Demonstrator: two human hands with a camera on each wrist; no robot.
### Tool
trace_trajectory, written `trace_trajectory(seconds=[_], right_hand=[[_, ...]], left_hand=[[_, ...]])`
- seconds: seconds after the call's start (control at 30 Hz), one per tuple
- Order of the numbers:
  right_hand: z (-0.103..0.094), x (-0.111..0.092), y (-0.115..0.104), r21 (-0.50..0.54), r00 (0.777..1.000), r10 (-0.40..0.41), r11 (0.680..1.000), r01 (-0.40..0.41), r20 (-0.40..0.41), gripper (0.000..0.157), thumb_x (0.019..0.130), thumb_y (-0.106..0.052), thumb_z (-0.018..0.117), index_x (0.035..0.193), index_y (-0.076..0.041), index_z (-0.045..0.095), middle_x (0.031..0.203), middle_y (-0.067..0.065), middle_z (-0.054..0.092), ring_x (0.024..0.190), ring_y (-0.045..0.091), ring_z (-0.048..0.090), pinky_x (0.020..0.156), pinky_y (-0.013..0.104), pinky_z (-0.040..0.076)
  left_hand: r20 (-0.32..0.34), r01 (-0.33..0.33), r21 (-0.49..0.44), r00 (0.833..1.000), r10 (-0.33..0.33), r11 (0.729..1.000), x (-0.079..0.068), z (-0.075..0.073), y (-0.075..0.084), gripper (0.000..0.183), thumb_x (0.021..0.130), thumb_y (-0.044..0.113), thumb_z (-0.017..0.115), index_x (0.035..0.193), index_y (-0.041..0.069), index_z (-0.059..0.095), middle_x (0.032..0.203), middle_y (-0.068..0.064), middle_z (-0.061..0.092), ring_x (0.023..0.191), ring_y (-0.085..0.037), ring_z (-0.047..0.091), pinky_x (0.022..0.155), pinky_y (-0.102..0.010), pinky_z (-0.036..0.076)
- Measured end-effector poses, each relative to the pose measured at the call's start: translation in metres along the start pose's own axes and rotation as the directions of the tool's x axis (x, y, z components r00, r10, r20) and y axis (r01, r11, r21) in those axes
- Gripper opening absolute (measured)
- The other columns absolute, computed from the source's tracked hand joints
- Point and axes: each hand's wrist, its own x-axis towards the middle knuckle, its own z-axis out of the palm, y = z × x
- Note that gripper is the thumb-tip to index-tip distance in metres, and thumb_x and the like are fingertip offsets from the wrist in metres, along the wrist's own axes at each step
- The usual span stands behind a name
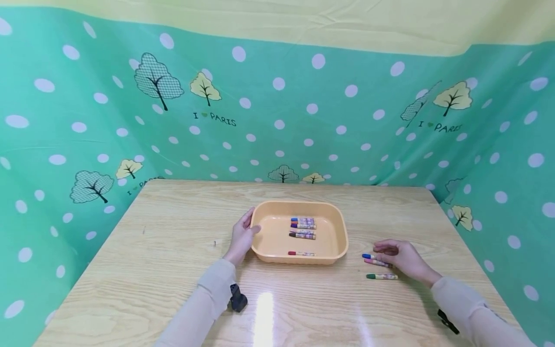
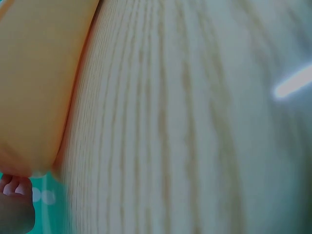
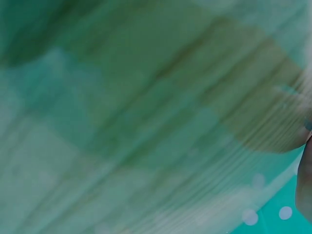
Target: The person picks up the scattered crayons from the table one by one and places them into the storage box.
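Observation:
My left hand (image 1: 242, 238) grips the left rim of a peach plastic tray (image 1: 269, 259), thumb over the edge and fingers outside. In the left wrist view the fingers (image 2: 14, 187) show at the tray's side (image 2: 39, 87). Inside the tray lie several wrapped crayons, among them a black-tipped crayon (image 1: 302, 236) and a red-tipped crayon (image 1: 301, 253). Right of the tray my right hand (image 1: 405, 260) bends over a blue-tipped crayon (image 1: 367, 256), fingers and thumb apart around its rear end. A pink-tipped crayon (image 1: 377, 263) lies close under the thumb, and a green-tipped crayon (image 1: 382, 276) lies nearer me.
The wooden table (image 1: 173, 260) carries everything. A green dotted cloth (image 1: 277, 125) hangs behind it and at both sides. A small dark mark (image 1: 214, 243) lies left of the left hand. Black wrist straps, one at the left forearm (image 1: 238, 298), sit on both sleeves.

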Motion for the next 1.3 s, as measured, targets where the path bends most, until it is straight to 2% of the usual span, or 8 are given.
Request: trace_trajectory(seconds=[0.3,0.5,0.6,0.87,1.07,1.3], right_hand=[[-0.001,0.003,-0.001,-0.072,0.999,-0.022,0.997,0.020,-0.024,0.027,0.084,-0.012,0.064,0.109,-0.003,0.064,0.104,0.011,0.067,0.091,0.018,0.063,0.070,0.015,0.053],[0.000,0.004,0.002,-0.059,0.999,-0.026,0.998,0.027,0.021,0.028,0.083,-0.007,0.064,0.111,-0.003,0.063,0.106,0.012,0.067,0.098,0.026,0.063,0.077,0.028,0.056],[0.001,0.004,0.003,-0.075,1.000,-0.023,0.997,0.023,0.006,0.027,0.082,-0.007,0.065,0.109,-0.004,0.065,0.104,0.011,0.068,0.097,0.025,0.063,0.078,0.031,0.056],[-0.001,0.005,0.000,-0.108,1.000,-0.018,0.994,0.016,-0.015,0.022,0.081,-0.009,0.067,0.103,-0.005,0.068,0.101,0.010,0.068,0.087,0.017,0.063,0.069,0.019,0.054],[-0.005,0.006,-0.011,-0.099,1.000,-0.006,0.995,0.004,-0.026,0.025,0.080,-0.014,0.069,0.103,-0.005,0.069,0.101,0.011,0.069,0.086,0.017,0.063,0.066,0.016,0.053],[-0.018,0.007,-0.038,-0.094,0.992,-0.082,0.993,0.073,-0.097,0.023,0.079,-0.009,0.068,0.101,-0.004,0.069,0.100,0.013,0.069,0.084,0.014,0.063,0.066,0.015,0.053]], left_hand=[[0.004,-0.003,-0.001,1.000,0.003,1.000,0.001,0.000,0.001,0.063,0.084,-0.004,0.050,0.143,0.012,0.031,0.147,-0.014,0.031,0.134,-0.028,0.032,0.110,-0.038,0.033],[-0.001,-0.011,0.001,1.000,0.011,1.000,-0.001,0.000,0.000,0.064,0.083,-0.005,0.051,0.143,0.011,0.031,0.148,-0.014,0.030,0.135,-0.028,0.031,0.110,-0.037,0.033],[0.001,-0.016,-0.001,1.000,0.016,1.000,-0.001,0.000,0.000,0.064,0.083,-0.005,0.051,0.142,0.010,0.032,0.148,-0.014,0.030,0.135,-0.028,0.031,0.110,-0.037,0.033],[-0.001,-0.004,0.008,1.000,0.004,1.000,0.001,0.000,-0.001,0.063,0.085,-0.003,0.050,0.143,0.013,0.032,0.147,-0.013,0.032,0.134,-0.027,0.032,0.110,-0.037,0.033],[-0.001,0.008,0.011,1.000,-0.008,1.000,0.000,0.000,-0.001,0.063,0.085,-0.003,0.051,0.143,0.014,0.032,0.148,-0.012,0.031,0.134,-0.027,0.032,0.110,-0.037,0.034],[0.005,-0.005,0.004,1.000,0.005,1.000,0.000,0.000,-0.001,0.063,0.084,-0.003,0.051,0.143,0.013,0.032,0.148,-0.013,0.031,0.135,-0.027,0.032,0.110,-0.037,0.034]])
